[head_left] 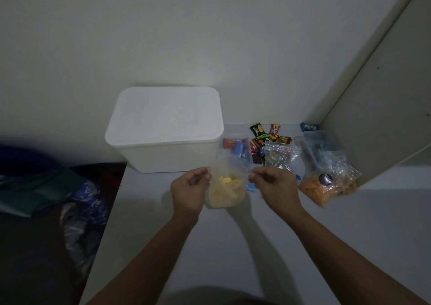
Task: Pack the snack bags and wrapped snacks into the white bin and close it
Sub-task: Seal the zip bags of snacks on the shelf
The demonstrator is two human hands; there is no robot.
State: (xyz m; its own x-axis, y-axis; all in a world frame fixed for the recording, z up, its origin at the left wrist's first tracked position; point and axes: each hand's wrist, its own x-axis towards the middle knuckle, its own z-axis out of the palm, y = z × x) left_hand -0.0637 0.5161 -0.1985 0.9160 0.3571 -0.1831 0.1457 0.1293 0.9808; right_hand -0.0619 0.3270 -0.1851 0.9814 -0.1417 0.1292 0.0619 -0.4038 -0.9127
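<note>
Both forearms are reaching forward from the bottom of the view and converging over the pale table [233, 246], wrists slightly bent. The left hand [189, 191] is curling its fingers and pinching the left top corner of a clear zip bag of yellow chips [225, 189], while the right hand [275, 188] is pinching the opposite top corner, so the bag is hanging between the two grips with its mouth stretched open and its lower end sitting on or just above the table. Knuckles of both hands are facing up toward the camera, thumbs turned inward toward the bag.

Just beyond the left hand's grip, the white bin [168, 150] is standing against the wall with its lid [165, 114] resting on top. Beyond the gripped bag, a bag of wrapped bars [235, 146] is lying flat; beyond the right hand, loose wrapped snacks [268, 134] and a bag of foil candies [279, 155] are lying near each other. To the right of the right hand's grip, a bag of orange crackers [314, 190] is lying beside further clear bags [326, 150]. Left of the table, crumpled cloth [77, 211] is piled in shadow
</note>
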